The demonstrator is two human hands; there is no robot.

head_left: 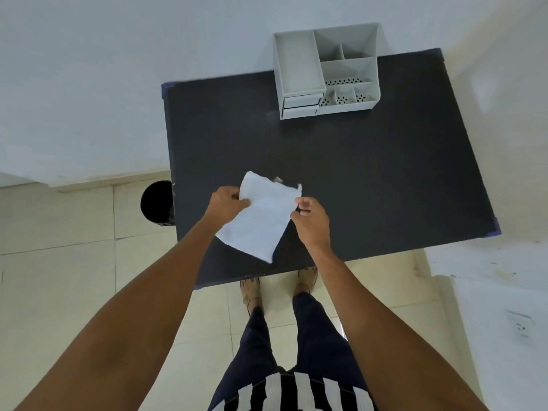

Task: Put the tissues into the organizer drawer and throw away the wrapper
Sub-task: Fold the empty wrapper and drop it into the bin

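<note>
Tissue (261,218): thin, white, matte sheet, roughly rectangular, creased, lower corner drooping; held above the near half of the table, between both hands. Left hand (226,204) pinches its left edge, fingers closed on it; right hand (311,219) pinches the right edge near the upper corner. Small crinkled scrap, maybe the wrapper (278,180), shows just behind the top edge; can't tell for sure. Organizer (326,72): pale grey plastic, open compartments, some with perforated floors, two shut drawers front-left; sits at far table edge. Table (370,173): flat matte black, rectangular. Black round bin (156,203) on the floor at its left; cream floor tiles (74,232); white walls.
</note>
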